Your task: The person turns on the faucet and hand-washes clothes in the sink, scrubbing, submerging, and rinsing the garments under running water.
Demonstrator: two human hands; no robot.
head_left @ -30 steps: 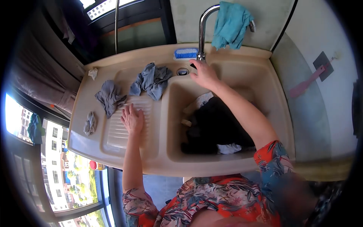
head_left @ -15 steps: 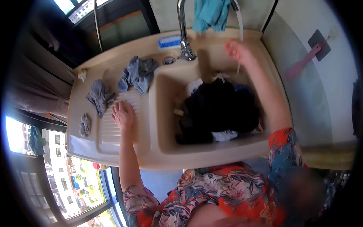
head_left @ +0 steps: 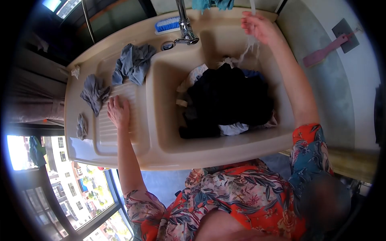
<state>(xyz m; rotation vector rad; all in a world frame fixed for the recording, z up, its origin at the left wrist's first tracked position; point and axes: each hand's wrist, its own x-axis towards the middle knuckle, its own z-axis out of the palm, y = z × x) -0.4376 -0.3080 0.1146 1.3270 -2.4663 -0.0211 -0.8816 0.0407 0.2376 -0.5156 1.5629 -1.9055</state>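
My left hand [head_left: 118, 113] rests flat on the ribbed washboard [head_left: 132, 120] at the left of the sink, fingers spread and holding nothing. Beside it lie a crumpled grey cloth [head_left: 95, 93] and a larger grey-blue cloth [head_left: 134, 64]. My right hand [head_left: 259, 29] is raised over the back of the basin [head_left: 163, 120], its fingers loosely bent and apart, with nothing in them. A stream of water [head_left: 253, 45] runs over it and splashes down. Below, a heap of black clothes [head_left: 229, 100] fills the basin, with white fabric [head_left: 234, 129] showing at its edge.
A chrome faucet [head_left: 185, 26] rises behind the basin, beside a blue scrub brush [head_left: 167, 25]. A teal cloth [head_left: 213, 4] hangs at the back. On the right wall hangs a pink brush [head_left: 325, 51]. A small grey cloth [head_left: 81, 127] lies at far left.
My right hand has moved into the water stream, which now breaks up and splashes below it. My left hand stays on the washboard. The whole view has shifted slightly.
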